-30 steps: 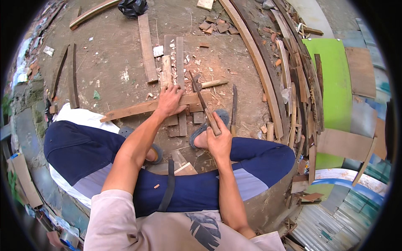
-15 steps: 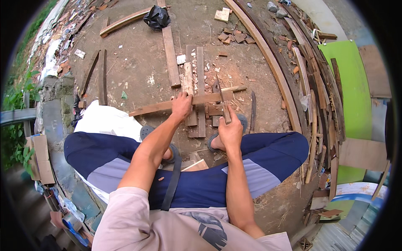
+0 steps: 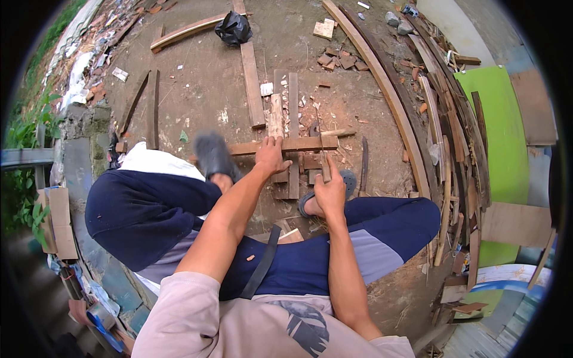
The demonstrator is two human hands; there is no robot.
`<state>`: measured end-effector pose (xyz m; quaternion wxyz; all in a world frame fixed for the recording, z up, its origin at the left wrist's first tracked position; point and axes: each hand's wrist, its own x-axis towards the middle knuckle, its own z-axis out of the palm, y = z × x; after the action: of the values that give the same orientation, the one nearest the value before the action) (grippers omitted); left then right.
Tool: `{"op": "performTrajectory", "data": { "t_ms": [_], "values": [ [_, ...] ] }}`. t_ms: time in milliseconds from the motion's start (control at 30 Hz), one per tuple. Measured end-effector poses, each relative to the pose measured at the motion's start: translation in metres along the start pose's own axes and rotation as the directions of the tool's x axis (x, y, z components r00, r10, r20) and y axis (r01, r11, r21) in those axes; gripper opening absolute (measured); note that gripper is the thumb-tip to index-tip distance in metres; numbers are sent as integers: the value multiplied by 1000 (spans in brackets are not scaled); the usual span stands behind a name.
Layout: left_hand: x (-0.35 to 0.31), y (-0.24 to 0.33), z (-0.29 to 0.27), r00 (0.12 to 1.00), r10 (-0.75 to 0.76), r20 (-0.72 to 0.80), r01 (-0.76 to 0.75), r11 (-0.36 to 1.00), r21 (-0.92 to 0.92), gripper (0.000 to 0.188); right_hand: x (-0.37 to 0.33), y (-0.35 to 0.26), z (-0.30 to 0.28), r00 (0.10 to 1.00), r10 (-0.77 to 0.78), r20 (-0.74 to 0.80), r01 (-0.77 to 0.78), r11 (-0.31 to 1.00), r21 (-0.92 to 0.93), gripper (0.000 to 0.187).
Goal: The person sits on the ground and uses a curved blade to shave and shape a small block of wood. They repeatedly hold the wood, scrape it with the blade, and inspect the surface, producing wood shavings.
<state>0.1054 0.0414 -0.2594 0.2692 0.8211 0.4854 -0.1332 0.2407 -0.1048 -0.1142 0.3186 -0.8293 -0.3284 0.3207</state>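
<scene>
I sit on the ground over a small frame of wood. My left hand [image 3: 271, 156] presses on a horizontal wooden plank [image 3: 301, 144] that lies across two upright slats [image 3: 292, 107]. A pale short block [image 3: 276, 116] lies just beyond my fingers. My right hand [image 3: 330, 190] is closed on the handle of a hammer [image 3: 322, 156], whose dark head points away from me, over the plank. My left foot in a dark sandal [image 3: 213, 156] is raised and blurred. My right sandal [image 3: 348, 179] rests beside the slats.
A dark curved blade [image 3: 363, 162] lies right of the slats. A long plank [image 3: 252, 89] and a black bag [image 3: 234, 27] lie farther off. Curved boards [image 3: 388, 89], a scrap wood pile and a green panel [image 3: 498, 131] fill the right. A concrete wall [image 3: 77, 155] stands at the left.
My left leg has lifted and its foot has swung up to the left. The hammer has come down from a tilt to lie along the slats. My left hand stays on the plank.
</scene>
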Motion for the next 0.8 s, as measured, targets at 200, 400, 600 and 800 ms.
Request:
{"op": "performTrajectory", "data": {
  "t_ms": [200, 400, 600, 800],
  "values": [
    [28, 23, -16, 995, 99, 2, -97, 978, 186, 90, 5, 21, 3, 983, -169, -72, 169, 986, -1, 60],
    [83, 23, 12, 872, 487, -51, -483, 872, 81, 81, 9, -4, -9, 998, -61, 7, 62, 998, -25, 58],
    [90, 26, 23, 906, 423, 14, -422, 905, -58, 55, -1, -48, -24, 998, 58, 29, -55, 995, -83, 56],
    [91, 26, 30, 897, 440, -47, -442, 894, -65, 51, -11, -30, -16, 999, -51, -1, 51, 996, -67, 57]
  ]
}}
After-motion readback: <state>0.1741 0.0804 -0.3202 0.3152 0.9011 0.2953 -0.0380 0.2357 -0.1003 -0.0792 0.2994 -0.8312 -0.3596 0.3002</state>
